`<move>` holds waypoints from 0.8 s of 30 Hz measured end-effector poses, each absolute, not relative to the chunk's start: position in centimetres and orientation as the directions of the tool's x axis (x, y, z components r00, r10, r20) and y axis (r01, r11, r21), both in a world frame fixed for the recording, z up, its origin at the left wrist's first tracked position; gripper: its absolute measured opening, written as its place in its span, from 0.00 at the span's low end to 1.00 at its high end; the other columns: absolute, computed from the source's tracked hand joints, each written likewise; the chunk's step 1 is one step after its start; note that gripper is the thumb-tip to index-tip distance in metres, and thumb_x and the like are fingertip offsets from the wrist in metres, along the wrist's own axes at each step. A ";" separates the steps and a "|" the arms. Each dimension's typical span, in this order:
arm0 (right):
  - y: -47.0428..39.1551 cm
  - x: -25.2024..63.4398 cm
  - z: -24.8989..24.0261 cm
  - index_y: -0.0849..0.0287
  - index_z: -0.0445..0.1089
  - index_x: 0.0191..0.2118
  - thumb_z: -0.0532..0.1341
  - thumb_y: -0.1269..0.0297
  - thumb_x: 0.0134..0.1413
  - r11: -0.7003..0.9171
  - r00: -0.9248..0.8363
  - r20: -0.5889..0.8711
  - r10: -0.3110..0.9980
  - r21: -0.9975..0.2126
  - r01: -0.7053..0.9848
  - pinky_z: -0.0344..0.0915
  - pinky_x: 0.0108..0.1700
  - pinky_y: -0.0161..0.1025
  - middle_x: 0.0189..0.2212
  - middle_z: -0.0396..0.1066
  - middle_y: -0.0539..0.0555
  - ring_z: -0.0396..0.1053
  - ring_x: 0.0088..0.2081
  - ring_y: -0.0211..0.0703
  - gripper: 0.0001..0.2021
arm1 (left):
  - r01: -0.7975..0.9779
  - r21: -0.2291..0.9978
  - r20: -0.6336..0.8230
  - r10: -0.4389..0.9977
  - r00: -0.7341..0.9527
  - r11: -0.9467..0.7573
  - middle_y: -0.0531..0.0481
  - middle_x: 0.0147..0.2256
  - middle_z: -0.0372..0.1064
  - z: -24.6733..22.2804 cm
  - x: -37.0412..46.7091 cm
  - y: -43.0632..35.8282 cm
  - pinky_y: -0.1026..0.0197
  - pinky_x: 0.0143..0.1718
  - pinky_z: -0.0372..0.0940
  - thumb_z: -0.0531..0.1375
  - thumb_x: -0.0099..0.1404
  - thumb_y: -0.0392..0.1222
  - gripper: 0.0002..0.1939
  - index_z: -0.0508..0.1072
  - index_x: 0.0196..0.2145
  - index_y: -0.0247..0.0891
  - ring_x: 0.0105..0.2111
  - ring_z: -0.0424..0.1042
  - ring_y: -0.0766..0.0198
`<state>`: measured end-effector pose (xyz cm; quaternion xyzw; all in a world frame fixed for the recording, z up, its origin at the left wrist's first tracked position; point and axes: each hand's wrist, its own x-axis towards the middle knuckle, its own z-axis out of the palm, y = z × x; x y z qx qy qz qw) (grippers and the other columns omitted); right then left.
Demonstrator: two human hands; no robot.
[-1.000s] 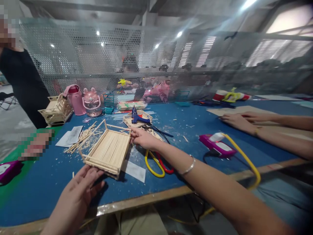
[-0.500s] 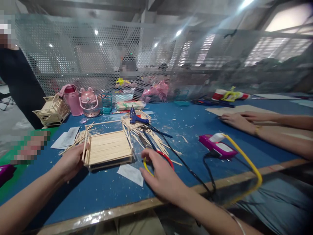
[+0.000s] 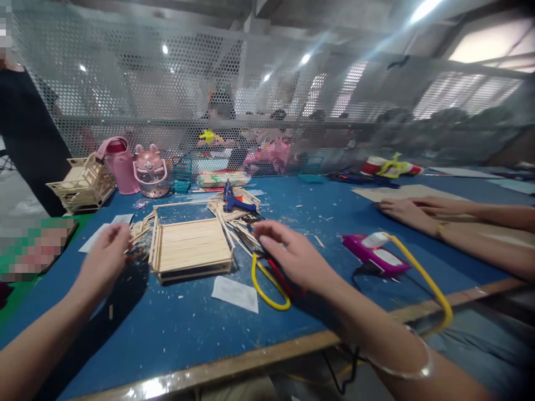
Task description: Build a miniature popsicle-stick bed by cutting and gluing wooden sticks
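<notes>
A small frame of pale craft sticks (image 3: 190, 245) with a slatted base stands on the blue table, low rails around it. Just left of it, apart from it, is my left hand (image 3: 104, 256), fingers loosely curled and nothing visible in them. My right hand (image 3: 295, 253) hovers over scissors (image 3: 270, 303) with a yellow and a red handle loop. Its fingers are apart and partly bent, near the blades and loose sticks (image 3: 242, 234). Behind these, a blue glue gun (image 3: 236, 203) rests on another stick piece (image 3: 215, 207). White paper (image 3: 234, 294) lies before the frame.
A purple box (image 3: 376, 257) with a white plug and yellow cable sits at right, near a co-worker's hands (image 3: 412, 214) on brown paper. Along the back stand a stick model (image 3: 81, 181), a pink bottle (image 3: 121, 167), a pink-lidded jug (image 3: 151, 172) and a perforated screen (image 3: 184, 100).
My left hand has let go of the stick frame and moved left and up. My right hand has moved right and forward, uncovering the scissors' yellow handle.
</notes>
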<state>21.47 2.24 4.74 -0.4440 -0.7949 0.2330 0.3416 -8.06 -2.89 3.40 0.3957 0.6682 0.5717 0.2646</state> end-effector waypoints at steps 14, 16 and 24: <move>4.9 19.5 4.4 0.59 0.73 0.27 0.56 0.72 0.47 0.848 -0.601 0.625 0.498 -0.496 0.188 0.63 0.33 0.35 0.25 0.71 0.52 0.67 0.29 0.36 0.08 | 0.835 0.218 0.595 0.747 0.296 -0.504 0.43 0.34 0.70 0.7 1.4 -2.3 0.55 0.37 0.64 0.56 0.61 0.39 0.07 0.71 0.35 0.34 0.36 0.67 0.57; 4.8 19.5 4.2 0.59 0.74 0.28 0.56 0.72 0.47 0.869 -0.613 0.637 0.467 -0.457 0.188 0.63 0.31 0.35 0.24 0.70 0.52 0.67 0.28 0.36 0.09 | 0.828 0.183 0.620 0.716 0.322 -0.531 0.43 0.33 0.69 0.2 1.2 -2.1 0.55 0.37 0.64 0.54 0.62 0.37 0.07 0.72 0.35 0.34 0.35 0.66 0.58; 4.9 19.0 3.8 0.56 0.75 0.27 0.55 0.72 0.46 0.893 -0.620 0.646 0.445 -0.365 0.262 0.63 0.32 0.35 0.23 0.72 0.51 0.67 0.26 0.36 0.11 | 0.801 0.154 0.653 0.668 0.357 -0.578 0.45 0.33 0.70 -0.2 0.7 -2.2 0.57 0.37 0.64 0.52 0.64 0.36 0.09 0.73 0.36 0.36 0.35 0.66 0.60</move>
